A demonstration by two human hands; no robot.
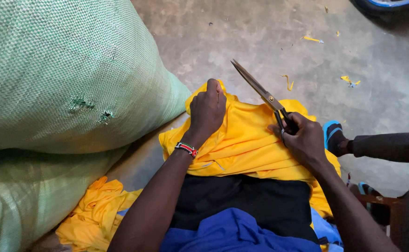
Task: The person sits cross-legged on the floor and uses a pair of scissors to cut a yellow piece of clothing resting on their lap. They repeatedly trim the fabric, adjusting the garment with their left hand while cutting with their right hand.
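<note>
A yellow garment (246,140) lies across my lap. My left hand (207,111) is closed on a bunched fold of it near its far edge, with a beaded bracelet (186,149) on the wrist. My right hand (302,137) grips the handles of large metal scissors (258,87); the blades are together and point up and to the left, above the cloth. Under the yellow garment lie black cloth (251,200) and blue cloth (232,233).
Two big green woven sacks (64,79) fill the left side. More yellow cloth (97,214) lies on the floor below them. Small yellow scraps (288,84) dot the concrete floor. A foot in a blue sandal (333,135) and a dark frame sit at the right.
</note>
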